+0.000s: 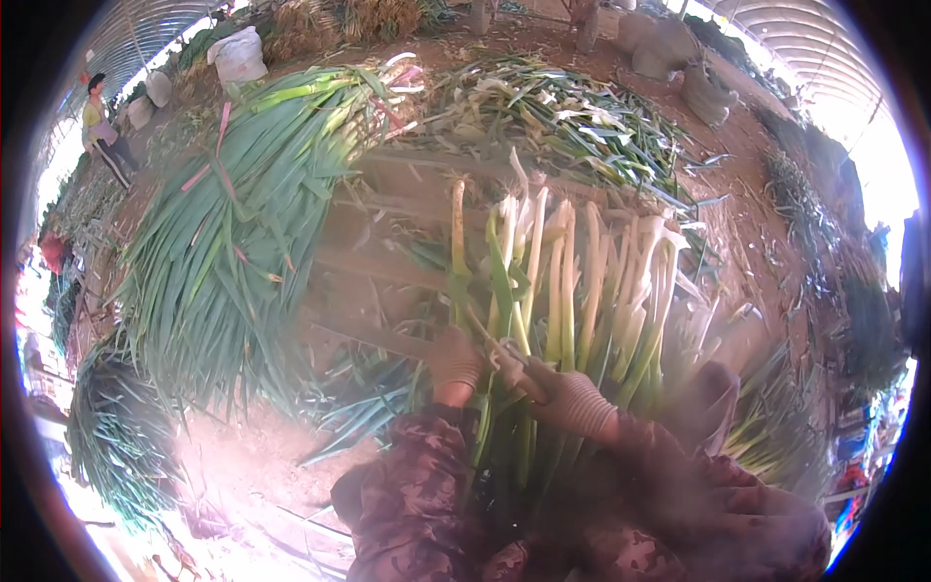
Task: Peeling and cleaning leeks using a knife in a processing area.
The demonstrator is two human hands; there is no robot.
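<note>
Green onions (564,281) stand as a loose row in front of the body, pale ends up and away, green parts going down toward the lap; I follow them from a distance through 1 head camera. The 2 hands wear gloves and work close together at the near side of this row. The left hand (454,359) is at the left edge of it; its fingers are mostly hidden and blurred, so I cannot tell if they pinch. The right hand (572,400) lies across the stems, fingers bent and pressed together, and they seem to pinch a part of 1 onion.

I judge that a hard or sideways pull can tear a soft leaf or snap a stem, because the stems are thin and lie tightly side by side. The pale ends are uneven and some lean to the right, so a push from the right forearm could spread the row. The leaf heap (218,242) at left and the scraps (592,126) beyond stand apart, but a wide swing of the arm may mix them. Haze over the view could also make me misjudge the grip.
</note>
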